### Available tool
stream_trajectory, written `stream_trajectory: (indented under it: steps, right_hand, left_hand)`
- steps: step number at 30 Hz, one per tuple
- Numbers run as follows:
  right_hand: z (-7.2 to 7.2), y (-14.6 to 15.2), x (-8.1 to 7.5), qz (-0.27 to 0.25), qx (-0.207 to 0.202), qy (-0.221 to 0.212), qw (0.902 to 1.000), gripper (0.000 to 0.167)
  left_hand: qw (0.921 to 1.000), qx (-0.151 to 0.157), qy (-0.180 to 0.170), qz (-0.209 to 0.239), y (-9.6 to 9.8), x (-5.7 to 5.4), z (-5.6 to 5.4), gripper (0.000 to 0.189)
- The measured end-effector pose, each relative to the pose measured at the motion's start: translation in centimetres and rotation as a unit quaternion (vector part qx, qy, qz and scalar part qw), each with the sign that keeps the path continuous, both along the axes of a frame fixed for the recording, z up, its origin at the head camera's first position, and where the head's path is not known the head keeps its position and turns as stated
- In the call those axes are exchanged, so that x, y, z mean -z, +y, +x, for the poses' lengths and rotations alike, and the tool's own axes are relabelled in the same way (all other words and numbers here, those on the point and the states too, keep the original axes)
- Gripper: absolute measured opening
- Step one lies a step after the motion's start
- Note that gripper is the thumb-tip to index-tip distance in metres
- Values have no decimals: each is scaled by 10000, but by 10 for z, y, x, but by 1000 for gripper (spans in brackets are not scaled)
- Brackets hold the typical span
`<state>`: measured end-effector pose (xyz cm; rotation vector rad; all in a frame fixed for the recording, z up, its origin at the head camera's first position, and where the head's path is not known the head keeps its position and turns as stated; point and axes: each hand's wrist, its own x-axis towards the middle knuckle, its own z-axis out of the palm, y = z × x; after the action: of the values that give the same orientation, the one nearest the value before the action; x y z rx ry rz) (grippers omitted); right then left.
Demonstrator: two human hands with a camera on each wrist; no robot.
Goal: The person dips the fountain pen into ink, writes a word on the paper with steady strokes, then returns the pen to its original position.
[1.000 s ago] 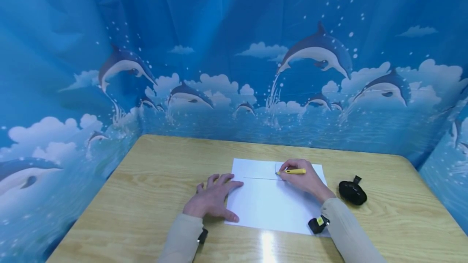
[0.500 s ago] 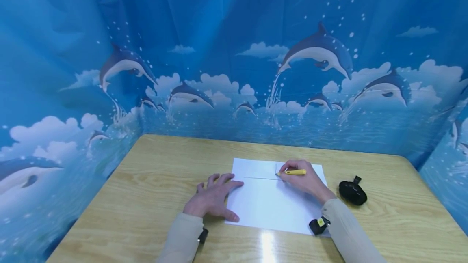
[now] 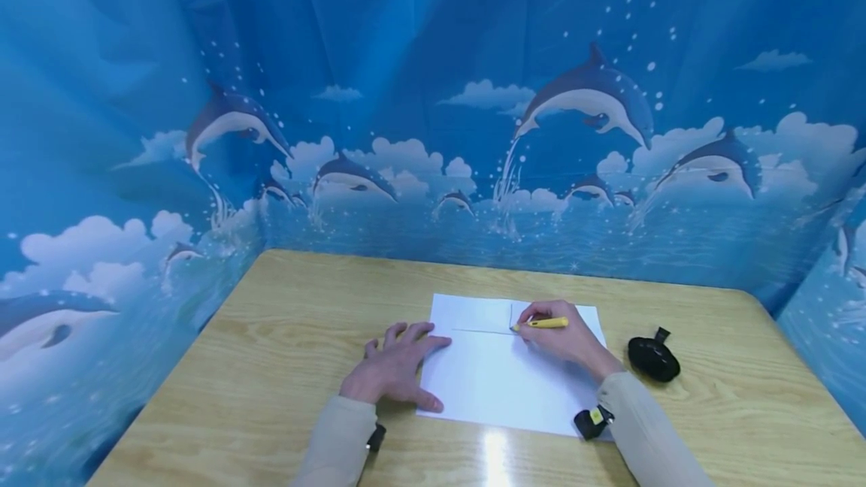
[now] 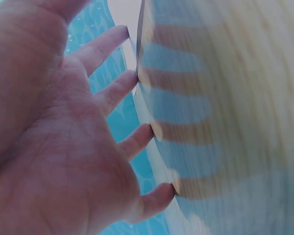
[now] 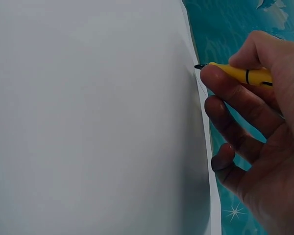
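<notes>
Yellow pen [image 3: 549, 322] in right hand [image 3: 571, 337], thin lines [image 3: 476, 331] on paper [image 3: 497, 374]

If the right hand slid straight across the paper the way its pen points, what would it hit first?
Probably the left hand, near its index finger: the yellow pen aims roughly there over the white paper, though depth is unclear.

— Your left sleeve [image 3: 336, 442], at seven o'clock, is pale beige.
— Your right sleeve [image 3: 649, 431], between four and five, matches.
— Your left wrist camera [image 3: 376, 437]?
— Black, like your right wrist camera [image 3: 585, 425], which bears a yellow patch [image 3: 596, 415].
</notes>
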<state>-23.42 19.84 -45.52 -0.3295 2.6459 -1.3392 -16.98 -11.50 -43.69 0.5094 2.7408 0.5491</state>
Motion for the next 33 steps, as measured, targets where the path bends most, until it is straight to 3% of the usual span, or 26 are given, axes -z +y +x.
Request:
stream_trajectory:
  steps: [33]
  right_hand:
    - [13,-3,-2,1,-274,-69,9996,9]
  left_hand:
    - [9999,-32,-131,36,3,-7,2,100]
